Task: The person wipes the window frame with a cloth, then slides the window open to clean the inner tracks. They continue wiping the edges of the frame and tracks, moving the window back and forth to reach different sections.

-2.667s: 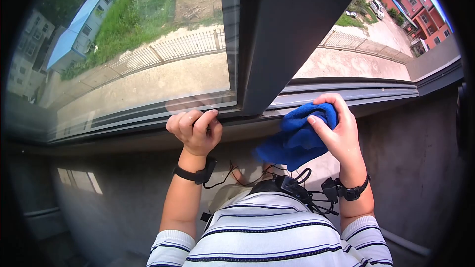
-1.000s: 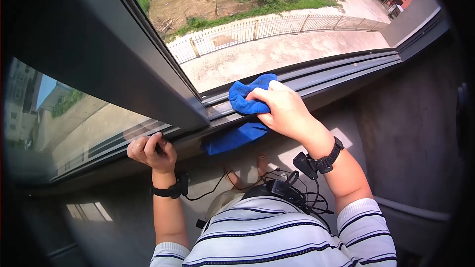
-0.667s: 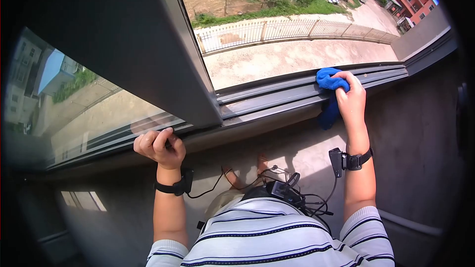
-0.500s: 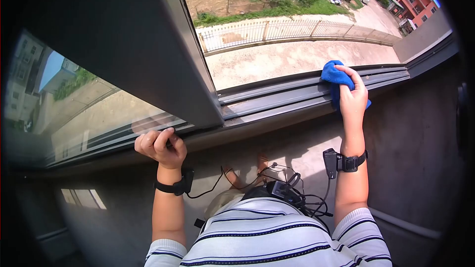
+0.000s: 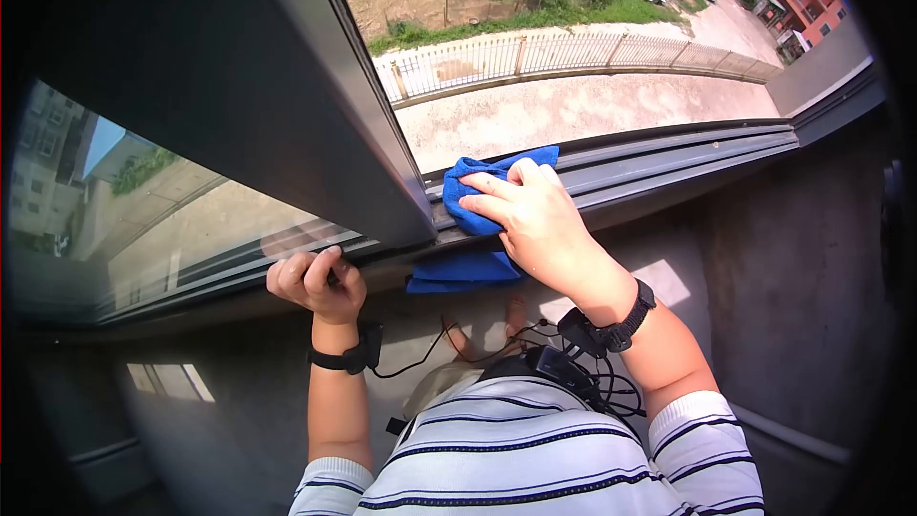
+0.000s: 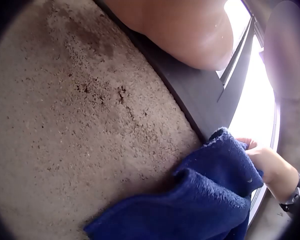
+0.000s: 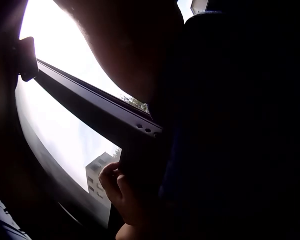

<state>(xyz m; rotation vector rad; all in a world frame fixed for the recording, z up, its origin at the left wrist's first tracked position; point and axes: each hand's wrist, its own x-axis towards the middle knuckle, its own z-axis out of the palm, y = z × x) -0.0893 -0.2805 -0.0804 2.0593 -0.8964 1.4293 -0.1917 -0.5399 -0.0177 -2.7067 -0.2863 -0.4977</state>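
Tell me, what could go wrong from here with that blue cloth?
The right hand works near the window frame and might knock it. The blue cloth hangs partly below the track and could snag. It's open to the outdoors there, so a slack grip might drop the cloth out.

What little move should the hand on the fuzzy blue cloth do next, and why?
Probably slide the fuzzy blue cloth along the grey metal window track, away from the dark window frame. The right hand presses the cloth close beside that frame, and a small pale speck shows farther along the track.
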